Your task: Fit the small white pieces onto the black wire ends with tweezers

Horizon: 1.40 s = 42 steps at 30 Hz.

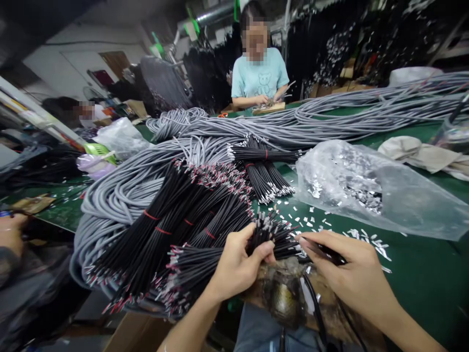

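My left hand is closed round a bundle of short black cables, whose stripped, silvery ends point up and away from me. Close to its right, my right hand pinches a slim dark pointed tool, possibly tweezers; its tip is near the cable ends. Below both hands sits a wooden block with a worn, dirty metal fixture and a black cord. More black cable bundles tied with red bands lie to the left, their ends red and white.
Long grey cables are heaped behind and left. A clear plastic bag of small metallic pieces lies at right, with white scraps scattered on the green table. A co-worker sits opposite; another person's hand is at far left.
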Each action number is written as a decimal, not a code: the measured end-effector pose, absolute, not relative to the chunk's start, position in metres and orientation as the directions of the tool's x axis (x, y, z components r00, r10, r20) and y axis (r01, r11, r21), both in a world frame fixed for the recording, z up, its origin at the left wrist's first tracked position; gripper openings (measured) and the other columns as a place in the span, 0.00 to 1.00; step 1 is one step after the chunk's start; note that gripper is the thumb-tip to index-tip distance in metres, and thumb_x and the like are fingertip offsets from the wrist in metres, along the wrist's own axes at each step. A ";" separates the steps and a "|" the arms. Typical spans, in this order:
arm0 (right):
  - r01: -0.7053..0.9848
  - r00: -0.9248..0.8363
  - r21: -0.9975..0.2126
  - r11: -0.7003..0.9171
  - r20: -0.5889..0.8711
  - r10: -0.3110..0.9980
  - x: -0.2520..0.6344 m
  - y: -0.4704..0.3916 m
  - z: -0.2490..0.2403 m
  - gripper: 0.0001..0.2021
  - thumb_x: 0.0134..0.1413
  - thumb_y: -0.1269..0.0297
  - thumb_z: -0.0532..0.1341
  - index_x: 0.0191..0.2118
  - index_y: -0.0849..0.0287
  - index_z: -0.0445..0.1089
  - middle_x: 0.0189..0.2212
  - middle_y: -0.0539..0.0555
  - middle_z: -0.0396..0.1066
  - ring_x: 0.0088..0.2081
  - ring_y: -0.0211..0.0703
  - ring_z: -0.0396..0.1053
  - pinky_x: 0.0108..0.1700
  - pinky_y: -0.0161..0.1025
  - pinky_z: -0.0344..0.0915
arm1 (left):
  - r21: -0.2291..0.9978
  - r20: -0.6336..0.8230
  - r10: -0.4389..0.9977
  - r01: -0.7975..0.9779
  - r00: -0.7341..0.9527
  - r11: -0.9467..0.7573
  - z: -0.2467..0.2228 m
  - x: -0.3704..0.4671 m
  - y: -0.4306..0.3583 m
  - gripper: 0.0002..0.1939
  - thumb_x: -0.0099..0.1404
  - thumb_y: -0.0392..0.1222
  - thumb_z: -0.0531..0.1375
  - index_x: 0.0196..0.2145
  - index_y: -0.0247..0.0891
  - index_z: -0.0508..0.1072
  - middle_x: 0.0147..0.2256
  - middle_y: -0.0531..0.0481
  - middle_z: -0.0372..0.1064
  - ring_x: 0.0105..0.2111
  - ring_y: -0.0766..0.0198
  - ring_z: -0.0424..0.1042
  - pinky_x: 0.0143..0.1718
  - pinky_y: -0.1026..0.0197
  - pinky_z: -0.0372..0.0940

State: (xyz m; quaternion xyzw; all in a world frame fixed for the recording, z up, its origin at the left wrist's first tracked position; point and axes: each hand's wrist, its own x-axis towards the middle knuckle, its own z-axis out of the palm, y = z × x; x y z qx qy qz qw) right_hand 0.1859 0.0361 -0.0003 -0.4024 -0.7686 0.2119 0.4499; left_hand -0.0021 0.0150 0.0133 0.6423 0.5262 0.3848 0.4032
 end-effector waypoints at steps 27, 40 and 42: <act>0.264 -0.280 -0.909 0.324 0.249 0.927 0.158 0.048 0.001 0.06 0.47 0.67 0.60 0.29 0.60 0.75 0.24 0.51 0.75 0.24 0.36 0.69 0.25 0.30 0.65 | 0.978 0.034 0.999 0.205 -0.014 -0.030 -0.002 0.008 0.017 0.09 0.54 0.38 0.61 0.20 0.34 0.67 0.17 0.55 0.63 0.18 0.70 0.59 0.20 0.68 0.57; 0.252 -0.251 -0.885 0.392 0.331 0.910 0.157 0.045 0.001 0.06 0.44 0.72 0.61 0.29 0.62 0.76 0.25 0.51 0.76 0.24 0.36 0.71 0.26 0.28 0.67 | 0.978 0.032 0.999 0.206 -0.033 -0.025 -0.002 0.009 0.019 0.06 0.53 0.39 0.63 0.25 0.32 0.73 0.17 0.56 0.61 0.17 0.73 0.55 0.17 0.71 0.55; 0.243 -0.257 -0.883 0.402 0.341 0.904 0.158 0.044 0.001 0.08 0.42 0.74 0.60 0.30 0.62 0.76 0.25 0.51 0.76 0.24 0.36 0.72 0.26 0.29 0.67 | 0.980 0.007 0.999 0.197 -0.049 0.002 -0.004 0.009 0.019 0.07 0.53 0.39 0.63 0.23 0.32 0.72 0.16 0.56 0.60 0.16 0.73 0.57 0.17 0.71 0.55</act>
